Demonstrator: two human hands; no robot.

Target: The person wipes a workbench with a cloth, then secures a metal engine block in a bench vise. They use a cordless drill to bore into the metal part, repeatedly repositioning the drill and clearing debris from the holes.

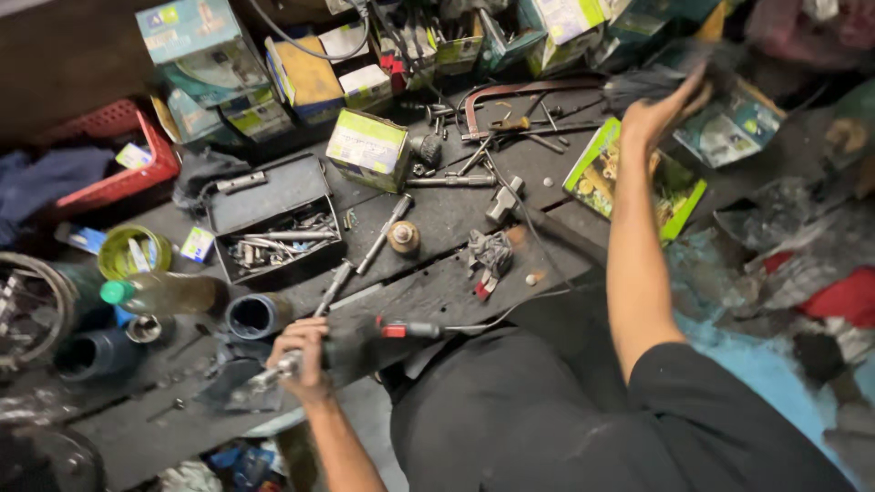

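My left hand [301, 360] is closed around the dark body of a small power tool [351, 344] with a metal tip pointing lower left, held at the front edge of a dark wooden bench [437, 292]. My right hand [663, 109] reaches far to the upper right and grips a dark, blurred cloth-like thing [643, 84] above a green flat box [629, 178]. My arm stretches across the bench's right end. What the dark thing is stays unclear because of blur.
An open black metal tool box [273, 223] holds bits and sockets. A green-white carton [367, 150], a hacksaw [519, 91], a hammer [510, 205], loose screwdrivers, a green-capped bottle [164, 293], pipe fittings [258, 316] and a red basket [118, 155] crowd the bench.
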